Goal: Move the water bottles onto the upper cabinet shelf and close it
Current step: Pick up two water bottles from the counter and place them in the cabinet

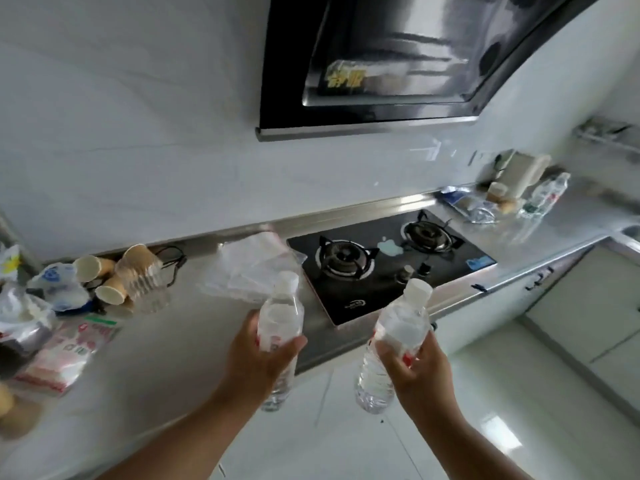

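Red-labelled bottles (280, 317) in both hands (258, 358)

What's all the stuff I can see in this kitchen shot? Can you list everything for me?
Water bottles: two in the hands, clear with white caps, held over the counter edge; a third stands far right on the counter.
Gas hob: one, black, two burners, set in the counter.
Range hood: one, black and steel, on the wall above the hob.
Paper cups: several, tan, lying at the left of the counter.
Clear plastic cups: one stack, beside the paper cups.
Plastic bags: clear, crumpled, left of the hob.
Red-and-white packets: at the counter's left.
Counter: one, pale grey.
Left hand: grip around one bottle.
Right hand: grip around the other.
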